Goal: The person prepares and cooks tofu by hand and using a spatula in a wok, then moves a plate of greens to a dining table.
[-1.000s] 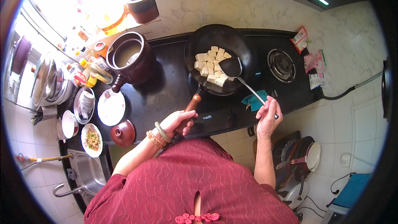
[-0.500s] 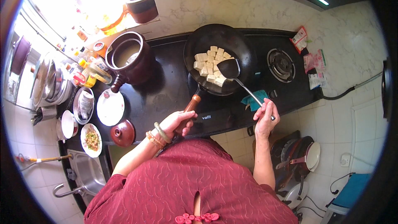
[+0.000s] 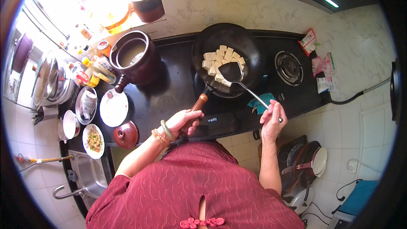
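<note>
**Fingers (image 3: 193, 115) clamped, left and right**

From where I stand, the left hand (image 3: 185, 122) wraps round the wooden handle (image 3: 199, 103) of a dark wok (image 3: 220, 36), and the right hand (image 3: 272, 121) holds the far end of a metal spatula (image 3: 250, 92), fingers bunched together on it. The wok sits on the black stove (image 3: 163, 101), about one o'clock from the left hand. Pale cubes (image 3: 218, 56), tofu by the look of them, lie heaped in it, a little toward eight o'clock of its middle. The spatula's dark blade (image 3: 230, 71) overlaps their five o'clock side.

I'd judge the wok heavy and stiff, best taken by its wooden handle. The spatula looks light and rigid, though thin enough to twist; its far end suits the grip. The cubes are probably soft, slippery and quick to crumble, better nudged from underneath than pressed.

The wok's handle points to seven o'clock. The spatula's long axis slants, blade toward half past ten, grip toward half past four.
</note>
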### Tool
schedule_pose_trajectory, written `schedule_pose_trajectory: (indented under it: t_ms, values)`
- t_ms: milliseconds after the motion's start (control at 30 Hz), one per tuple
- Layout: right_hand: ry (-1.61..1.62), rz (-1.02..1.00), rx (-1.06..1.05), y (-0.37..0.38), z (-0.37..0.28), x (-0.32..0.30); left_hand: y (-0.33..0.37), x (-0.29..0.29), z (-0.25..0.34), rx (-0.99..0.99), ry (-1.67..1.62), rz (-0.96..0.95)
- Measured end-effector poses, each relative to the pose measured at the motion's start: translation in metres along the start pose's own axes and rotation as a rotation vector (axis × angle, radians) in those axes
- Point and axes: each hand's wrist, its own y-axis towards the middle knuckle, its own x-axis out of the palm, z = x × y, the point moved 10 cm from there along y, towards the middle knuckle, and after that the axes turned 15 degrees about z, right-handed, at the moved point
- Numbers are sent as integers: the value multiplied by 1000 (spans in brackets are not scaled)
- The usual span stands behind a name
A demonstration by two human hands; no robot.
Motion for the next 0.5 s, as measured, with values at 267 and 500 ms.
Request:
schedule_pose_trajectory:
  t_ms: [267, 500]
  values:
    - [-7, -34, 18, 7, 4, 3, 25, 5, 12, 48, 49, -44]
    - [-6, -7, -10, 13, -9, 10, 36, 6, 18, 40, 30, -66]
